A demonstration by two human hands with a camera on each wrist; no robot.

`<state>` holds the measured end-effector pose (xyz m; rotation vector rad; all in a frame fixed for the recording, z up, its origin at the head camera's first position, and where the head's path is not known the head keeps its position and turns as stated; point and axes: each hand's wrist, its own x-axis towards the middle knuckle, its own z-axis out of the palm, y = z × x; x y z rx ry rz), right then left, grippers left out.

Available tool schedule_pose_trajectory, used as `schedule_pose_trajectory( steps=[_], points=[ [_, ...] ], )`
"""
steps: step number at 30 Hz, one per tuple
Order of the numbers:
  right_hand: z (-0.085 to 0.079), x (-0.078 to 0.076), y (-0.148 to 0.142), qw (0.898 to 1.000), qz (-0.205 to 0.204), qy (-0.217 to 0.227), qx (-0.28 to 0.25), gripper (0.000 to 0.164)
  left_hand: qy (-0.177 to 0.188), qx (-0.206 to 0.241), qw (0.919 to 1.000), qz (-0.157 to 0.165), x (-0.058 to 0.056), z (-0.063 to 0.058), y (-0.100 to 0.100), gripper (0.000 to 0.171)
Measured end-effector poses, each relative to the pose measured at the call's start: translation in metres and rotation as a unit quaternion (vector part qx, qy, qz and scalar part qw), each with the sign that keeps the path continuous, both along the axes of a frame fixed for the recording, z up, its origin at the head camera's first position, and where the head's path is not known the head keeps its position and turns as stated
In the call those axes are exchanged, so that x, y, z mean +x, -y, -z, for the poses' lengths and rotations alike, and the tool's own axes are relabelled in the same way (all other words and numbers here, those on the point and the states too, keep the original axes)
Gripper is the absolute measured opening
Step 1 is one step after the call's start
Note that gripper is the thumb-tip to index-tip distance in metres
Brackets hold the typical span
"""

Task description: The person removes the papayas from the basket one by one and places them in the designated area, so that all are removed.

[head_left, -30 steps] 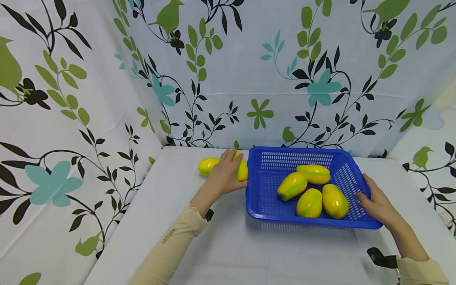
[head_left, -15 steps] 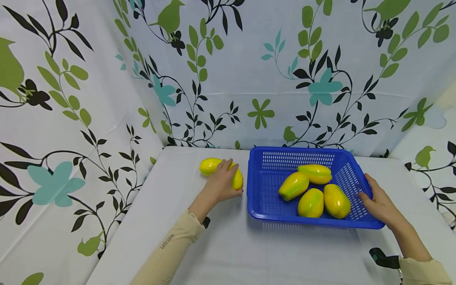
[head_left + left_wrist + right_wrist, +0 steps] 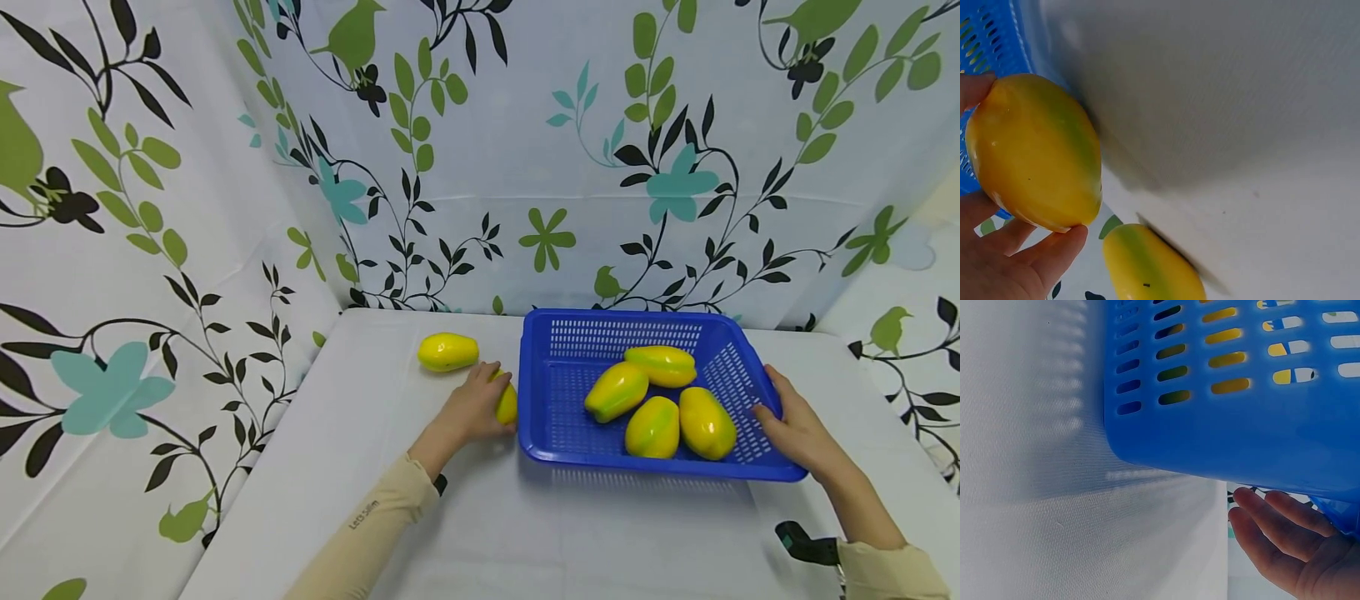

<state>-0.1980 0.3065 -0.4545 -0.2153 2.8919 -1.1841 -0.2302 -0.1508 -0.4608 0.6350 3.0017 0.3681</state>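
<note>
My left hand holds a yellow-green papaya just beside the left wall of a blue plastic basket. The thumb and fingertips grip its sides in the left wrist view; in the head view the hand covers part of it. Another papaya lies on the table behind that hand. Inside the basket, several more papayas lie grouped towards the right. At the basket's right end, my right hand grips the rim, thumb on the inner side. Its fingers show outside, below the rim, in the right wrist view.
A white cloth covers the table. Behind it and at the sides hangs a patterned curtain with leaves, birds and flowers. The basket's perforated side stands on the cloth.
My left hand has moved nearer the table's front with the papaya, along the basket's left side. The other papaya, partly covered before, now shows whole. The right hand stays at the basket.
</note>
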Motion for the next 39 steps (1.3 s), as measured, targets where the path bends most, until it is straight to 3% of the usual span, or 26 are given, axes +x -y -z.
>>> schedule_pose_trajectory(
  steps=[8,13,20,29,39],
  points=[
    [0.001,0.0,-0.001,1.0,0.0,-0.005,0.002,0.069,0.001,-0.003,1.0,-0.002,0.001,0.006,-0.001,0.081],
    [-0.001,0.0,0.0,1.0,0.0,0.0,0.0,0.069,-0.003,0.011,0.9999,0.001,0.0,0.002,0.001,0.086],
    [0.001,0.0,-0.001,1.0,-0.002,0.001,-0.002,0.069,-0.024,0.022,0.9994,0.005,-0.004,-0.02,0.003,0.087],
    [-0.001,0.0,0.001,1.0,0.001,0.006,0.004,0.069,-0.039,-0.014,0.9989,-0.021,-0.011,-0.048,0.008,0.09],
    [-0.001,0.001,0.001,1.0,0.001,0.002,0.001,0.069,-0.068,-0.016,0.9975,-0.008,-0.019,-0.07,-0.002,0.084]
  ],
)
